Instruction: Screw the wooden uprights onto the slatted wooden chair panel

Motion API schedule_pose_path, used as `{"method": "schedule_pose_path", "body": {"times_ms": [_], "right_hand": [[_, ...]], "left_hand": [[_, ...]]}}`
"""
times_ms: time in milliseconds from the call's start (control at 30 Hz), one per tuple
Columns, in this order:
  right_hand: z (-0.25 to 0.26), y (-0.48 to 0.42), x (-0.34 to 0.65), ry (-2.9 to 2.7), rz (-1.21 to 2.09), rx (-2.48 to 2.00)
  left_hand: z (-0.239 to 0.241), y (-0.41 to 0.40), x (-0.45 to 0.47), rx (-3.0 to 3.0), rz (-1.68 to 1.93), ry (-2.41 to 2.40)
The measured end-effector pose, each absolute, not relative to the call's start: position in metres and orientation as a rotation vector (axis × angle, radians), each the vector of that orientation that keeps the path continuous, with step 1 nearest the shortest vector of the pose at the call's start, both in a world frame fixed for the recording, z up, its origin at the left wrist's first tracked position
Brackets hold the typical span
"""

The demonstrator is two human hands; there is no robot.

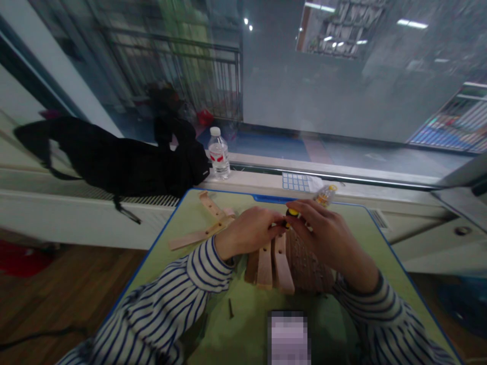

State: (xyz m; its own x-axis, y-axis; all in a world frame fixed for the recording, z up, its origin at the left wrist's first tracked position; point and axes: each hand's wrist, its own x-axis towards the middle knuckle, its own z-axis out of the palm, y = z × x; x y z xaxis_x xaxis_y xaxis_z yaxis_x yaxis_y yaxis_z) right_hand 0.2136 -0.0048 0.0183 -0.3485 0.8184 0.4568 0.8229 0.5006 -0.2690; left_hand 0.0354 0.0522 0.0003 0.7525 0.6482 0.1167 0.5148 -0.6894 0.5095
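My right hand [323, 230] is closed around a small yellow and black object that looks like a short screwdriver [292, 213]. Pinched close against its lower end, my left hand [253, 230] has its thumb and forefinger together; what lies between them is too small to make out. Under both hands are two pale wooden strips with holes, a left strip [265, 266] and a right strip [283, 268]. They rest on a brown wooden block [312, 266] dotted with small studs or holes. More pale wooden pieces [213, 205] lie at the table's back left.
A dark screw or nail [230, 308] lies on the green table [167, 309], near a blurred-out rectangle [289, 337]. On the sill behind stand a water bottle [218, 154], a small clear yellow-topped container [326, 195] and a black bag [114, 159].
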Motion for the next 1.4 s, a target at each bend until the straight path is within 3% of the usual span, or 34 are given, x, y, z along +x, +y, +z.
{"method": "schedule_pose_path", "body": {"times_ms": [1400], "right_hand": [[0.0182, -0.0048, 0.2143, -2.244, 0.002, -1.317]], "left_hand": [[0.0046, 0.0526, 0.0352, 2.485, 0.409, 0.937]]}}
